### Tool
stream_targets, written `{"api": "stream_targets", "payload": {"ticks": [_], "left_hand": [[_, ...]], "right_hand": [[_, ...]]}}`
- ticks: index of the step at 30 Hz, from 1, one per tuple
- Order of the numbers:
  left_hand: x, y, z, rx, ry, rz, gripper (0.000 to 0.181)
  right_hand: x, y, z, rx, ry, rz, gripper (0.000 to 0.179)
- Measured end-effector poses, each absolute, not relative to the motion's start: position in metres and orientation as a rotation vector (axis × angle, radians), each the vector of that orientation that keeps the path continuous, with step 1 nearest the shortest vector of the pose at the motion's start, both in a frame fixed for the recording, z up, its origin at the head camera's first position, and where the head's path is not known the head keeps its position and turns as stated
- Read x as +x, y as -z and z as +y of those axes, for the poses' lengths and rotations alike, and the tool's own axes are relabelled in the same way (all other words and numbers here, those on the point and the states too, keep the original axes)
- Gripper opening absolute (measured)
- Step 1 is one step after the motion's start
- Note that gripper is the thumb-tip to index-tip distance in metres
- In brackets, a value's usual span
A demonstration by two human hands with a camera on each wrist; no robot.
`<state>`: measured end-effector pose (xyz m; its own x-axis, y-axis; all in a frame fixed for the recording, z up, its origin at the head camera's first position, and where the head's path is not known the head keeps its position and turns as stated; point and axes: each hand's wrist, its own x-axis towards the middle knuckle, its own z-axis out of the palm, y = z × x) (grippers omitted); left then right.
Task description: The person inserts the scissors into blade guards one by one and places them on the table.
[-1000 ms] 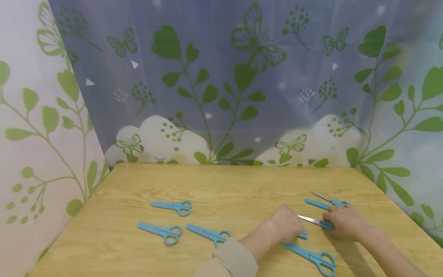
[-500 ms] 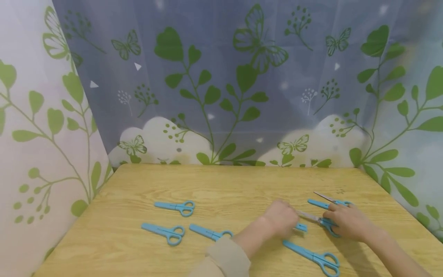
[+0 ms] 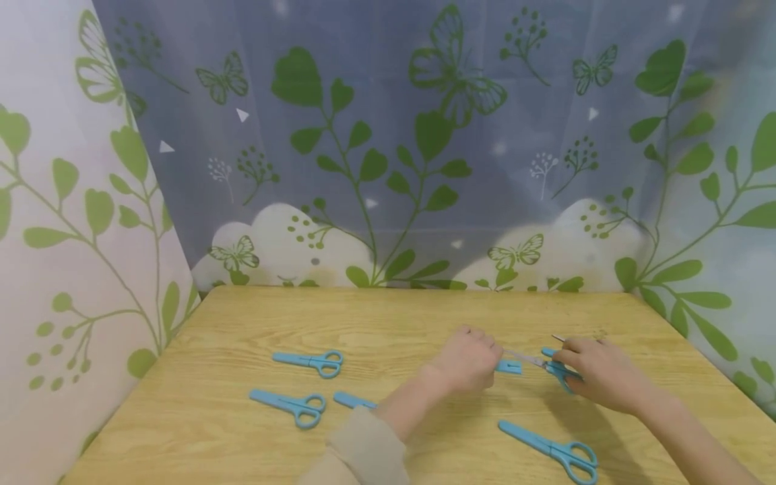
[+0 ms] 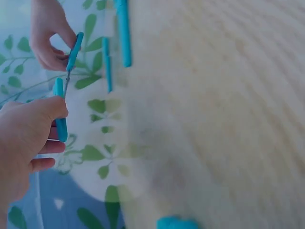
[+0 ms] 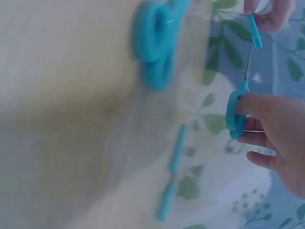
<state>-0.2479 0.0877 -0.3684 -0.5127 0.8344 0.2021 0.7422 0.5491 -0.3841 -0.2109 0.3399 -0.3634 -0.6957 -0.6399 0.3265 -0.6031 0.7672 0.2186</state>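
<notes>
My left hand [image 3: 465, 360] pinches a light blue scissor sheath [image 3: 509, 367] between thumb and fingers; its open end faces right. My right hand [image 3: 606, 377] grips a pair of scissors [image 3: 559, 374] by the light blue handles. The bare metal blades point left at the sheath's open end. In the right wrist view, the blades stand in line with the sheath [image 5: 255, 31], their tips close to its mouth. The left wrist view shows the sheath [image 4: 61, 125] along the fingers and the scissors' handle [image 4: 74, 51] beyond it. Both are held above the table.
Beyond my right hand lie another loose sheath [image 3: 549, 351] and a bare blade [image 3: 559, 337], partly hidden. Sheathed scissors [image 3: 548, 448] lie in front. Several more are on the left: one pair [image 3: 308, 362] farther back, one [image 3: 287, 405] nearer, another [image 3: 354, 400] half covered by my left arm.
Both hands have lifted and moved toward the back and left, carrying the sheath and the scissors. The left hand has travelled farther. The other scissors have stayed put.
</notes>
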Motion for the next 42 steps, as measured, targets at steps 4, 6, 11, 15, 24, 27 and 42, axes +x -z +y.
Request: {"api": "stream_targets", "payload": {"ticks": [4, 6, 11, 15, 24, 27, 42], "left_hand": [[-0.249, 0.357, 0.068, -1.244, -0.307, -2.305, 0.022], [-0.249, 0.352, 0.058, -1.233, -0.269, -2.25, 0.019], [-0.25, 0.349, 0.033, -1.194, -0.195, -2.124, 0.012], [-0.25, 0.35, 0.015, -1.165, -0.132, -2.051, 0.007], [-0.249, 0.354, -0.01, -1.16, -0.079, -1.991, 0.002], [-0.249, 0.354, -0.014, -1.153, -0.091, -1.984, 0.003], [-0.25, 0.353, -0.018, -1.184, -0.08, -1.936, 0.003]], "right_hand": [[-0.209, 0.35, 0.328, 0.98, 0.101, -2.433, 0.038], [-0.207, 0.343, 0.322, 1.0, 0.103, -2.394, 0.039], [-0.2, 0.33, 0.306, 1.054, 0.118, -2.322, 0.04], [-0.196, 0.325, 0.295, 1.094, 0.128, -2.266, 0.042], [-0.196, 0.329, 0.285, 1.154, 0.11, -2.219, 0.035], [-0.197, 0.331, 0.281, 1.168, 0.121, -2.206, 0.033], [-0.198, 0.332, 0.275, 1.146, 0.138, -2.185, 0.036]]}}
